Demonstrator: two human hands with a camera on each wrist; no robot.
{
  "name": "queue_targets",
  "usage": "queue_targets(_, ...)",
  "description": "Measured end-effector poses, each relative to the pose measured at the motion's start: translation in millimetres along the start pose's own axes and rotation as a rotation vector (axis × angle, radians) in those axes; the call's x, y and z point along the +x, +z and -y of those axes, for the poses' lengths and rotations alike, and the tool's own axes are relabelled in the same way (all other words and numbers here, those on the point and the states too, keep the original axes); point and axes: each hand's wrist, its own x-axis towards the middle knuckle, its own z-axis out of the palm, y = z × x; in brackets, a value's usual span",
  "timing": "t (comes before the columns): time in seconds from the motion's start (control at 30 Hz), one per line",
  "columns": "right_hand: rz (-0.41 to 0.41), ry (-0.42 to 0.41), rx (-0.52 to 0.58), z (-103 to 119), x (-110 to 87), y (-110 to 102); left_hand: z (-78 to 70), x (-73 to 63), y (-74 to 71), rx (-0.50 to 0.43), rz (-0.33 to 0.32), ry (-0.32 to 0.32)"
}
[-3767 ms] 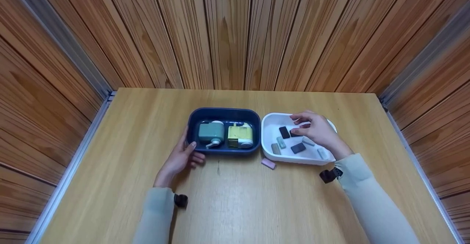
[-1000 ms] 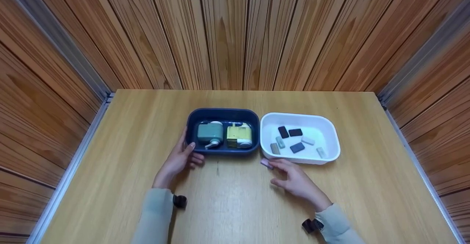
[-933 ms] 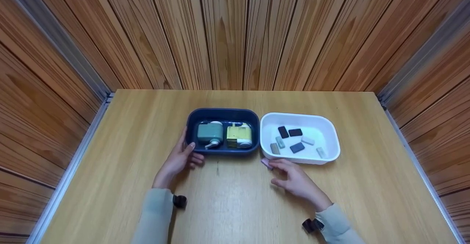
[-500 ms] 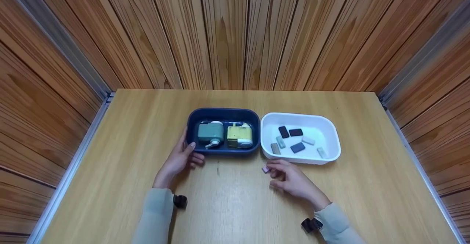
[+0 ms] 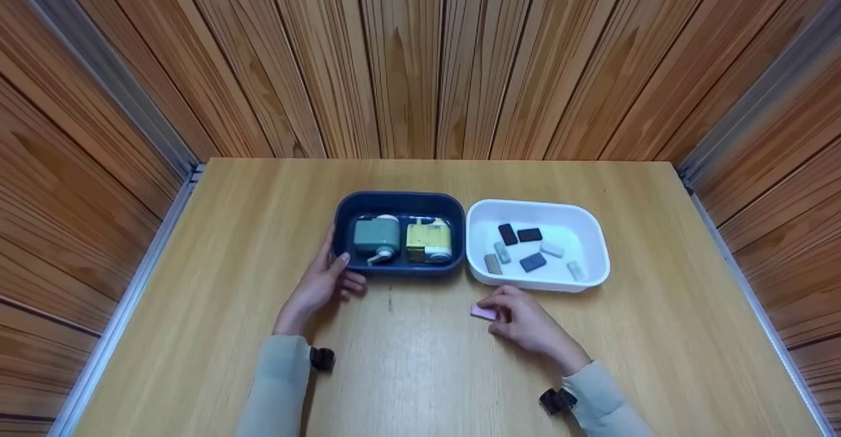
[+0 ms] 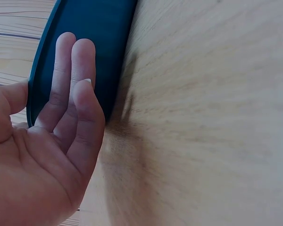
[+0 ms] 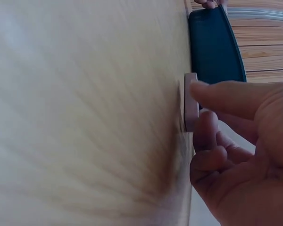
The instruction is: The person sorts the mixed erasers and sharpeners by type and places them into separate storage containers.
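My left hand point(image 5: 322, 282) holds the near left corner of a navy blue bin point(image 5: 457, 210), thumb at the rim and fingers along the outer wall. Inside the bin lie a green crank pencil sharpener point(image 5: 376, 234) and a yellow one point(image 5: 428, 240). Between thumb and fingertips, my right hand point(image 5: 522, 319) pinches a small pink eraser point(image 5: 482, 312), low at the tabletop in front of the two bins. The right wrist view shows the thumb against the face of the eraser point(image 7: 191, 110). The left fingers appear nearly straight beside the bin wall point(image 6: 104, 28) in the left wrist view.
A white bin point(image 5: 594, 246) stands right beside the navy one. Several small eraser-like blocks lie scattered in it, among them a dark blue block point(image 5: 533, 262) and a black block point(image 5: 529, 234). Wood-panelled walls point(image 5: 420, 62) enclose the table point(image 5: 407, 371) at the back and sides.
The right hand has left the white bin and taken the pink eraser, drawing it slightly toward the person and turning it. The left hand has stayed at the navy bin.
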Motion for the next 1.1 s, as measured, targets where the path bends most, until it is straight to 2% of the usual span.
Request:
queue_targets(0.17,0.001,0.019,0.004,-1.5,0.4,0.0,-1.4,-0.5,0.4,0.006,0.002,0.006)
queue_targets(0.4,-0.009,-0.03,-0.031,-2.9,1.3,2.0,-2.9,-0.3,0.0,0.005,0.007,0.003)
queue_targets(0.63,0.01,0.018,-0.023,-2.7,0.5,2.1,-1.9,0.2,0.0,0.012,0.003,-0.004)
queue_targets(1.1,0.039,0.041,0.039,-4.0,0.0,-0.5,-0.7,-2.4,-0.1,0.018,0.011,0.026)
